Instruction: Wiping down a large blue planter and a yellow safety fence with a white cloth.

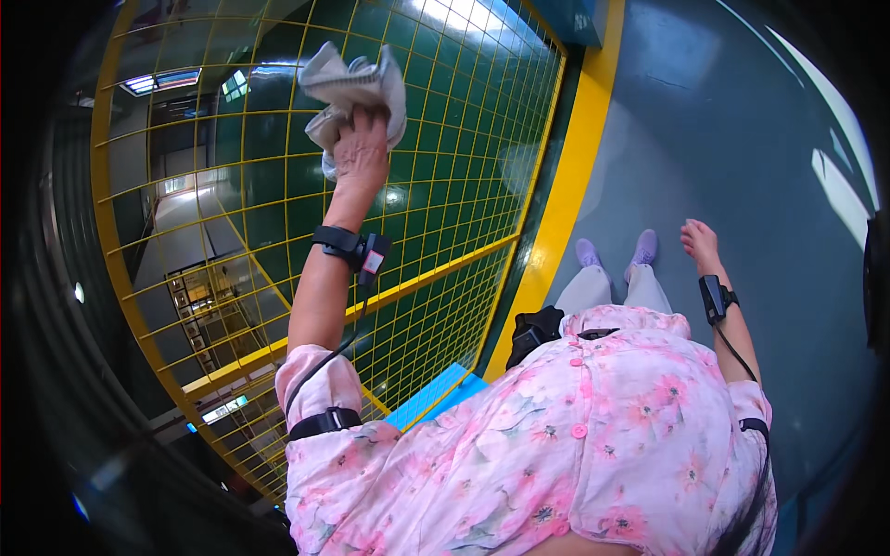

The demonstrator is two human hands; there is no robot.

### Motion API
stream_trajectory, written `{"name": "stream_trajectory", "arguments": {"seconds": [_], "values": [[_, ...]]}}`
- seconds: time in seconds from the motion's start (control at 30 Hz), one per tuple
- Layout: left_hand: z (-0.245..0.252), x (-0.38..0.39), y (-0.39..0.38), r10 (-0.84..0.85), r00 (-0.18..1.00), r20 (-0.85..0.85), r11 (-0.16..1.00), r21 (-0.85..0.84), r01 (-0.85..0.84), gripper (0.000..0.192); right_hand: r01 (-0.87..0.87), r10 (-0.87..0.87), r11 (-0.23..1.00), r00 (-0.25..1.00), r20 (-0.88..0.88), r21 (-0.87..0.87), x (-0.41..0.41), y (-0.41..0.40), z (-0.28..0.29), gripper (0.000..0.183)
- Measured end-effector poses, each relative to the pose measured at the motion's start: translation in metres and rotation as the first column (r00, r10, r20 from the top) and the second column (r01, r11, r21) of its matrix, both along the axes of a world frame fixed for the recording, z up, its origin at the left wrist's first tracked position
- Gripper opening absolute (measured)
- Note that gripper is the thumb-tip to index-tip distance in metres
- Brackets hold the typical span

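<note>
My left hand (pixel 361 149) is raised to the yellow wire mesh fence (pixel 432 139) and grips a crumpled whitish cloth (pixel 358 80). The cloth lies over the mesh in this view; whether it touches the wires I cannot tell. Part of my left fingers is hidden in its folds. My right hand (pixel 699 243) hangs at my right side, away from the fence, its fingers loosely bent with no object seen in them. Each wrist wears a strap with a small black device and a cable.
A yellow rail (pixel 431 272) crosses the fence. Along its foot runs a yellow floor stripe (pixel 567 194) beside the grey floor (pixel 667 139) where I stand. Green floor shows through the mesh. A light-blue surface (pixel 445 396) lies low by the fence, left of my body.
</note>
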State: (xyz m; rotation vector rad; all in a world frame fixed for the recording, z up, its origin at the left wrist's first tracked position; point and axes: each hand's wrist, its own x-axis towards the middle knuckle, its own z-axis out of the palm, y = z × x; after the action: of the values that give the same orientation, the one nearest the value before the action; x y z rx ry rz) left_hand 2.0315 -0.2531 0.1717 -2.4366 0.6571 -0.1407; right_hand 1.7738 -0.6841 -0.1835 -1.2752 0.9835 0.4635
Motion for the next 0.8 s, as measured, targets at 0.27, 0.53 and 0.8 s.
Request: {"name": "stream_trajectory", "arguments": {"seconds": [0.27,0.53,0.8], "values": [[-0.147,-0.172,0.114,0.378,0.783,-0.495,0.912,0.345,-0.222,0.024,-0.051,-0.095,0.808,0.972,0.216,0.586,0.076,0.094,0.136,0.032],[-0.183,-0.092,0.047,0.007,0.901,-0.433,0.999,0.041,0.012,0.032,-0.198,0.112,0.913,0.962,0.249,0.356,0.082,0.125,0.109,0.043],[-0.284,-0.021,0.067,-0.201,0.93,-0.309,0.865,0.389,0.316,0.037,-0.15,-0.121,0.778,0.917,0.381,0.61,0.093,0.161,0.14,0.06]]}}
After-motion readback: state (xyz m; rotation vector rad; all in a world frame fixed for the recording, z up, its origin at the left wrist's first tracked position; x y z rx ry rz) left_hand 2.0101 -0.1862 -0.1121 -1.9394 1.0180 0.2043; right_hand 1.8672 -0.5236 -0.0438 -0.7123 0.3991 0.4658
